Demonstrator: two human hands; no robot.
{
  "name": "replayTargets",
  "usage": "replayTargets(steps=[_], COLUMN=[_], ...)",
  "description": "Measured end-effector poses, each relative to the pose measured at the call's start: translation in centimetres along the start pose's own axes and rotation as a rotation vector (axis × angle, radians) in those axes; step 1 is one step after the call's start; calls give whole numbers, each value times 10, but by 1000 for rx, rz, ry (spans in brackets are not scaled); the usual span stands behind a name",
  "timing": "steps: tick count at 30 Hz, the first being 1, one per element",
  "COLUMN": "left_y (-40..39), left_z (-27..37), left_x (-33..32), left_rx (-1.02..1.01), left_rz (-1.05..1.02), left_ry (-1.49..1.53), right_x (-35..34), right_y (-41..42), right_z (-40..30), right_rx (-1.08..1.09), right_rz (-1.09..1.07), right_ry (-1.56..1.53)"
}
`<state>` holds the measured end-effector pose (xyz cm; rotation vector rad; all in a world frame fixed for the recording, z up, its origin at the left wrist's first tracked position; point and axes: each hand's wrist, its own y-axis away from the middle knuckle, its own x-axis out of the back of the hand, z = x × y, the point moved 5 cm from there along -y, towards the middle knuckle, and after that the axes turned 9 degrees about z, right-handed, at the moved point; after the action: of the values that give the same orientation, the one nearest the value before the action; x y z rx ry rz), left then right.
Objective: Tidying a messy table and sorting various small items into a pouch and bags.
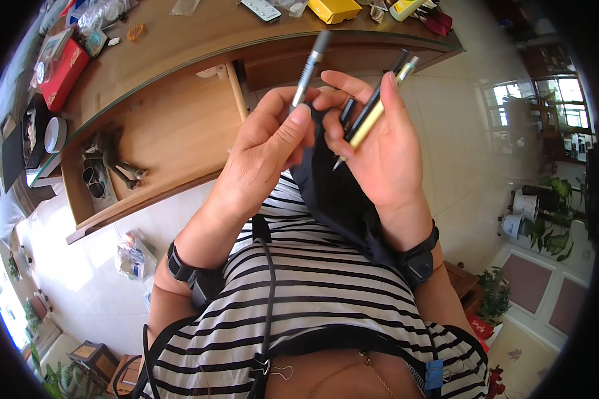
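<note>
In front of my chest, my left hand (267, 137) pinches a silver pen (307, 72) with a grey end between thumb and fingers; the pen points up and away. Close beside it, my right hand (387, 144) has its palm turned up and holds a yellow pen (372, 122) together with a black pen (367, 112). A short dark piece (348, 110), perhaps a cap or another pen, shows between the right fingers. Black fabric (337, 199) lies below the hands against the striped shirt; what it is part of I cannot tell.
A pulled-out wooden drawer (179, 129) holds sunglasses (94, 182) and a dark animal figurine (112, 157). On the glass-topped desk (189, 50) are a red box (65, 75), a yellow box (334, 10) and a white remote control (262, 9). A plastic bag (136, 254) sits on the floor.
</note>
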<state>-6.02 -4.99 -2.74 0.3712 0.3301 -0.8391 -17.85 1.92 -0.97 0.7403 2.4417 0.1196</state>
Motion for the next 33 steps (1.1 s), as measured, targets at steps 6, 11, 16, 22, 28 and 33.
replayTargets(steps=[6,11,16,22,28,33], left_y=[-2,-11,1,26,85,174], left_z=[4,0,-24,-34,-37,-97], left_x=[0,20,58,108,147,252], left_rx=[-407,-457,-406,-261,-233,-3], left_rz=[221,357,450,540,683,1026], left_ry=[-565,-714,-500,-485,-716,-530], right_x=[-22,-40,-68,-91,-118,-109], right_y=[0,-3,3,3,18,25], right_z=[15,30,51,80,128,139], right_rx=[-150,-168,-294,-472,-588,-561], right_rz=[-54,-61,-173,-287,-392,-892], right_ry=[-188,-105,-101,-31,143,735])
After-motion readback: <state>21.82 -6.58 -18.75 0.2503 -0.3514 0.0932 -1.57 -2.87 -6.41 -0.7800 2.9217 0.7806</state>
